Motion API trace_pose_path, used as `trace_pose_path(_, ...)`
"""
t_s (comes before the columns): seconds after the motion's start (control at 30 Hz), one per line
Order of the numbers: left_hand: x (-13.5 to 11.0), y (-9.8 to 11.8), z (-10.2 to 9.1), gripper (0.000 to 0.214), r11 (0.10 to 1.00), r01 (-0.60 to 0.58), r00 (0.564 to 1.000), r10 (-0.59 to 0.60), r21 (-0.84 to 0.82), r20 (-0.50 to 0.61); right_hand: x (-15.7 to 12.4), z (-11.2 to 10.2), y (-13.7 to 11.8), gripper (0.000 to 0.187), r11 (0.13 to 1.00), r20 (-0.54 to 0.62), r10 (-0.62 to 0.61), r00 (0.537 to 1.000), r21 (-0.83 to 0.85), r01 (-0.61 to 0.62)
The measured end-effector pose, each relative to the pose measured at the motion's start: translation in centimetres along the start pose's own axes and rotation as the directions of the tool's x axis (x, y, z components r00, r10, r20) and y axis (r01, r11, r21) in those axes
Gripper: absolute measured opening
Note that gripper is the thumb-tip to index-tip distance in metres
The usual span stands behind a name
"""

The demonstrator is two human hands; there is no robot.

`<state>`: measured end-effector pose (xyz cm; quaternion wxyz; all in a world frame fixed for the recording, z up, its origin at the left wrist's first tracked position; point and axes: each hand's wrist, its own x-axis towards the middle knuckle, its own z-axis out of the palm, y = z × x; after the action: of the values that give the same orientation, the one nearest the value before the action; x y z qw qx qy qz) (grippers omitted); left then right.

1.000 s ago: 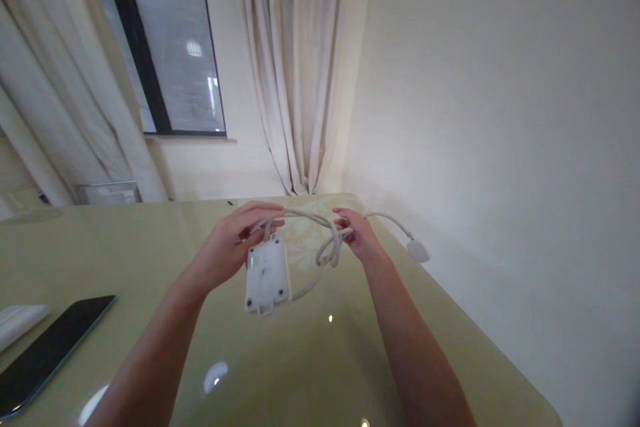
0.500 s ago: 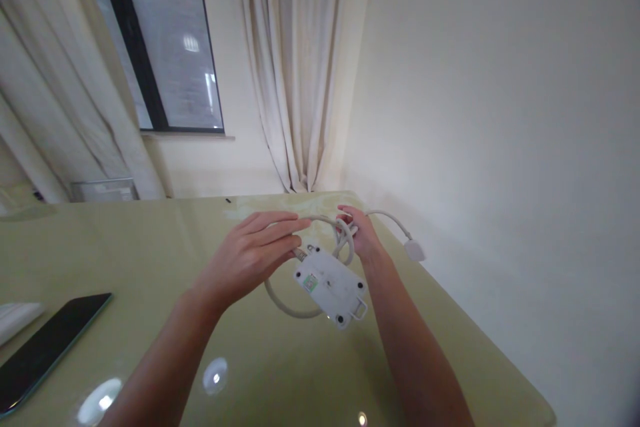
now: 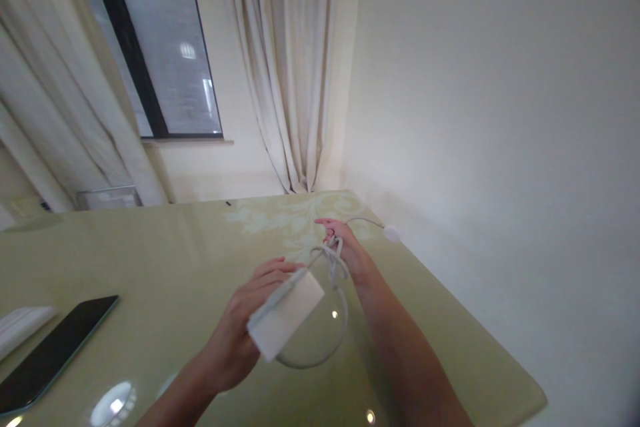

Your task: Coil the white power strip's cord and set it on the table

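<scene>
A small white power strip, blurred by motion, is tilted up on its side above the table. My left hand grips it from the left, with the fingertips along its upper edge and the thumb hidden. Its pale cord hangs in a wide loop below and is knotted in loose coils between the two hands. My right hand is closed around the cord near the coils, its index finger stretched out to the left. Beyond that hand, the cord's free end leads to a white plug near the table's right edge.
The glossy green table reflects lamps and meets a white wall on the right. On the left lie a dark phone-like slab and a white object. Curtains and a window stand behind.
The power strip has turned from showing its footed underside to a plain side, and moved left and nearer. My left hand has shifted down with it. The plug has moved left slightly.
</scene>
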<state>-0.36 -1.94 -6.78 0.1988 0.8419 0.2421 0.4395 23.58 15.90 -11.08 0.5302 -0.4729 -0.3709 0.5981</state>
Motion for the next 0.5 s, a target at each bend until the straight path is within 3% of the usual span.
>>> trace_pose_path(0.07,-1.9,0.2,-0.2,0.017,0.99,0.126,0.987,-0.132,-0.068,-0.092,0.1,1.2,0.5,0.026,0.999,0.01,0.044,0.999,0.013,-0.044)
trace_pose_path(0.13,-3.5,0.4,0.0,0.014,0.952,0.247,0.937,-0.282,-0.179,-0.206,0.1,2.5,1.2,0.023,0.997,0.005,0.076,0.997,0.026,-0.076)
trace_pose_path(0.27,-4.5,-0.6,0.2,0.024,0.815,0.333,0.731,-0.541,-0.474,-0.417,0.2,3.9,2.2,0.012,0.992,-0.049,0.106,0.993,0.072,-0.102)
trace_pose_path(0.4,-3.6,-2.8,-1.1,0.038,0.641,0.203,0.472,-0.727,-0.74,-0.499,0.0,3.4,1.8,0.023,0.983,-0.151,0.078,0.985,0.176,-0.051)
trace_pose_path(0.43,-3.6,-3.2,-1.5,0.037,0.59,0.179,0.428,-0.768,-0.788,-0.477,0.0,3.1,1.6,0.029,0.979,-0.174,0.07,0.982,0.199,-0.035)
trace_pose_path(0.5,-3.9,-3.7,-1.9,0.035,0.507,0.168,0.392,-0.821,-0.845,-0.415,0.0,2.7,1.3,0.041,0.973,-0.215,0.058,0.975,0.229,-0.007)
